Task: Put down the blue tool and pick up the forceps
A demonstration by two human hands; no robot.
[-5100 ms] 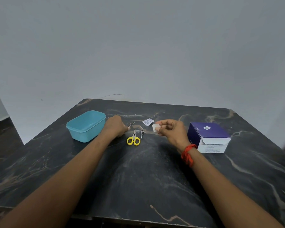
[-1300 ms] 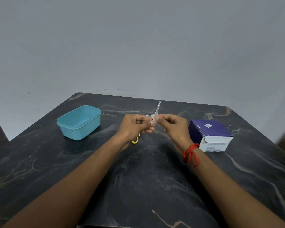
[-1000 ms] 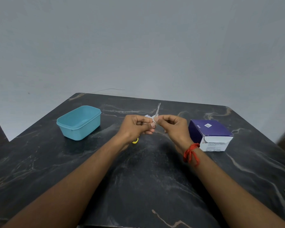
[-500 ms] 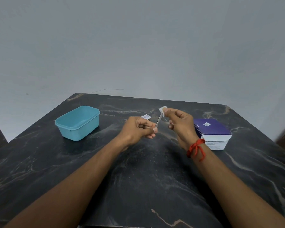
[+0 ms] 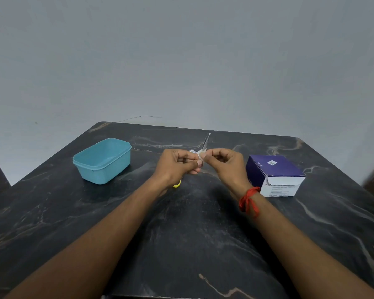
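My left hand (image 5: 177,164) grips a thin metal tool (image 5: 206,141), likely tweezers, whose tip points up and away above the table. My right hand (image 5: 224,162) pinches a small white pad (image 5: 202,154) around the tool's lower shaft, right against my left fingers. A bit of a white wrapper (image 5: 192,151) shows behind my left hand. Below my left wrist, part of a yellow scissors handle (image 5: 177,184) peeks out on the table.
A teal plastic tub (image 5: 103,160) with nothing visible inside stands at the back left of the dark marble table (image 5: 192,244). A purple and white box (image 5: 275,176) sits at the right, close to my right wrist. A grey wall rises behind.
Half a second ago my right hand held the pad near the tool's tip; it has slid back down the shaft to my left fingers. Earlier the tool lay on the table.
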